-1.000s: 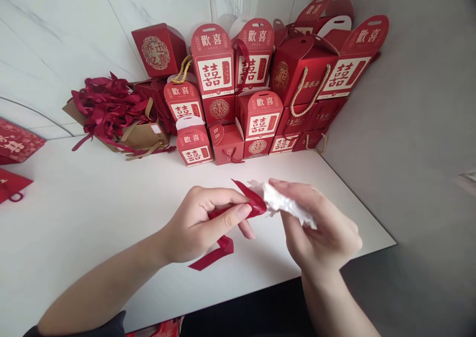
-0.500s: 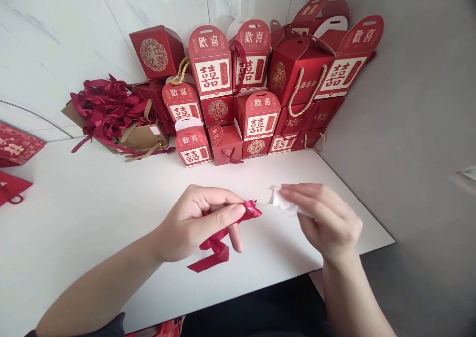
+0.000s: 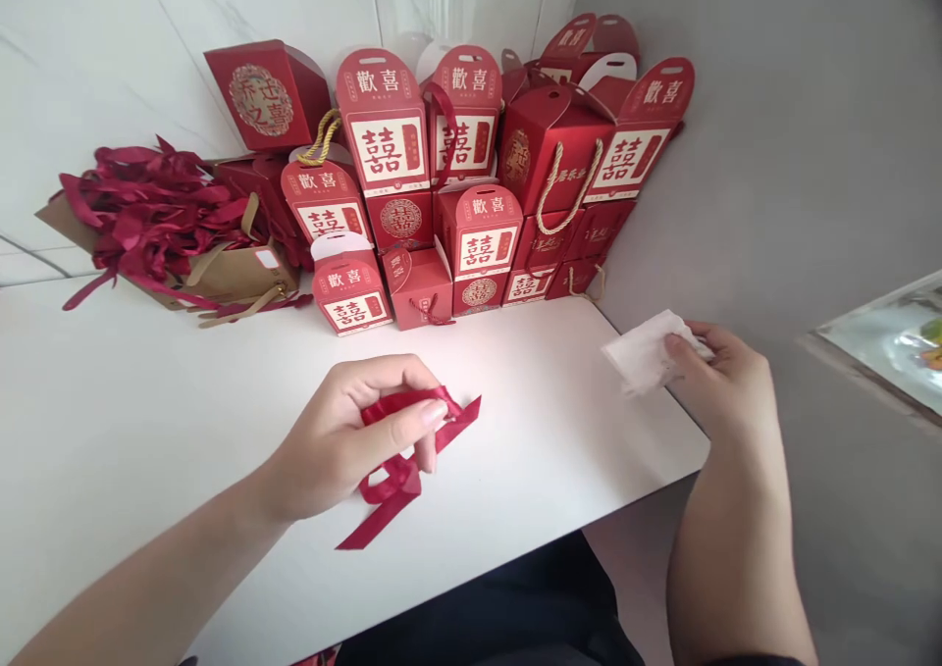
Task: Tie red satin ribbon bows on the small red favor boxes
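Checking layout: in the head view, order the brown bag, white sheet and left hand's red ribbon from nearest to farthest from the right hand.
1. White sheet: in the right hand.
2. Red ribbon: in the left hand.
3. Brown bag: far left, toward the back.

White table [image 3: 530, 440] in a corner. Behind: pale, grey-veined tiles [image 3: 74, 68] with straight joints. Right: plain grey wall [image 3: 743, 185]. Light soft, shadows faint.
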### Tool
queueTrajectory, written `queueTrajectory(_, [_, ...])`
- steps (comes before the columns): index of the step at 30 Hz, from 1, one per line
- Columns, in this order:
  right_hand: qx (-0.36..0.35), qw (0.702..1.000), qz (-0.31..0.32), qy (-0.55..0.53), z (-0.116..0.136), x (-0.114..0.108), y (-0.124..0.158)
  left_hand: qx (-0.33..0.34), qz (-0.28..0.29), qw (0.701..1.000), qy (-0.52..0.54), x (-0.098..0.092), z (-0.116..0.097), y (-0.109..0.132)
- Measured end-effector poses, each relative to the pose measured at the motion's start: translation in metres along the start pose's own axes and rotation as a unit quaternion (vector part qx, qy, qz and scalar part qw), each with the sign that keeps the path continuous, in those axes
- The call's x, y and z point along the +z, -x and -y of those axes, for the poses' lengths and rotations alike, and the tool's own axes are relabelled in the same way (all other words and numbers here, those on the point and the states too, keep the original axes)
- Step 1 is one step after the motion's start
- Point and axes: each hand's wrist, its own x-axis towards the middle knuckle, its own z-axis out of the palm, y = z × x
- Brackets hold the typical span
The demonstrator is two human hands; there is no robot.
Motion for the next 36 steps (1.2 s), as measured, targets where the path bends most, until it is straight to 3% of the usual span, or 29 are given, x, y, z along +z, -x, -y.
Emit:
queueTrajectory(3, [-0.03, 0.999, -0.013, 0.012, -0.015, -0.001, -0.009, 0.016, 0.007, 1.0, 0.008, -0.002, 0.002, -0.002])
queueTrajectory(6, [-0.165, 0.984, -0.069, 0.023, -0.028, 0.005, -0.011, 0.009, -0.001, 1.0, 0.008, -0.003, 0.001, -0.002])
queueTrajectory(8, [-0.255, 0.965, 0.021, 0.057, -0.035, 0.007, -0.005, -0.009, -0.005, 1.0, 0.004, -0.003, 0.001, -0.002])
queueTrajectory(10, [-0.282, 0.94, 0.161, 0.101, -0.04, 0.007, 0.004, -0.023, -0.019, 1.0, -0.002, -0.003, 0.002, -0.003])
queueTrajectory(12, [-0.263, 0.928, 0.234, 0.122, -0.042, 0.005, 0.013, -0.021, -0.047, 0.999, -0.012, -0.002, 0.003, -0.005])
queueTrajectory(13, [-0.252, 0.93, 0.24, 0.12, -0.042, 0.003, 0.017, -0.016, -0.062, 0.998, -0.017, -0.002, 0.004, -0.006])
queueTrajectory(16, [-0.236, 0.949, 0.187, 0.095, -0.035, -0.002, 0.023, -0.003, -0.084, 0.996, -0.013, -0.002, 0.005, -0.011])
queueTrajectory(19, [-0.246, 0.96, 0.105, 0.087, -0.025, -0.002, 0.02, -0.016, -0.061, 0.998, 0.018, -0.001, 0.003, -0.011])
queueTrajectory(22, [-0.226, 0.966, 0.08, 0.099, -0.02, 0.003, 0.016, -0.052, -0.048, 0.995, 0.066, 0.001, -0.001, -0.007])
queueTrajectory(25, [-0.181, 0.963, 0.128, 0.151, -0.026, 0.013, 0.014, -0.061, -0.049, 0.992, 0.098, 0.001, -0.003, -0.004])
queueTrajectory(28, [-0.158, 0.945, 0.204, 0.201, -0.037, 0.024, 0.016, -0.065, -0.006, 0.994, 0.091, -0.003, -0.002, -0.003])
queueTrajectory(31, [-0.116, 0.93, 0.209, 0.28, -0.04, 0.032, 0.017, -0.066, 0.015, 0.993, 0.091, -0.007, 0.001, -0.005])
queueTrajectory(34, [-0.087, 0.916, 0.197, 0.337, -0.019, 0.032, 0.017, -0.057, 0.001, 0.994, 0.094, -0.007, 0.004, -0.007])
queueTrajectory(36, [-0.134, 0.922, 0.202, 0.301, 0.01, 0.029, 0.02, -0.05, 0.0, 0.995, 0.091, -0.007, 0.006, -0.008])
